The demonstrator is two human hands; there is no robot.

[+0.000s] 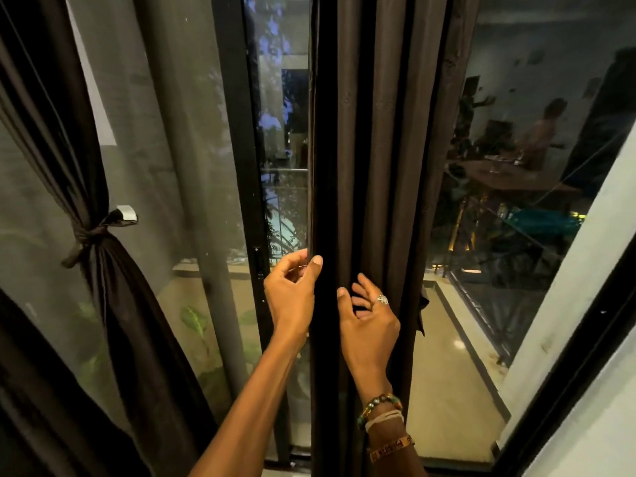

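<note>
A dark brown curtain [375, 149] hangs in bunched folds in front of a glass door, in the middle of the view. My left hand [290, 294] is at the curtain's left edge, fingers curled behind it and thumb in front, pinching the edge. My right hand [370, 316], with a ring and wrist bracelets, is a little lower, its fingers curled into the folds of the same curtain.
A second brown curtain [103, 242] is tied back with a knot at the left. The black door frame [247, 166] with a latch stands left of my hands. Behind the glass lie a balcony floor [447, 373] and railing. A white wall [568, 304] borders the right.
</note>
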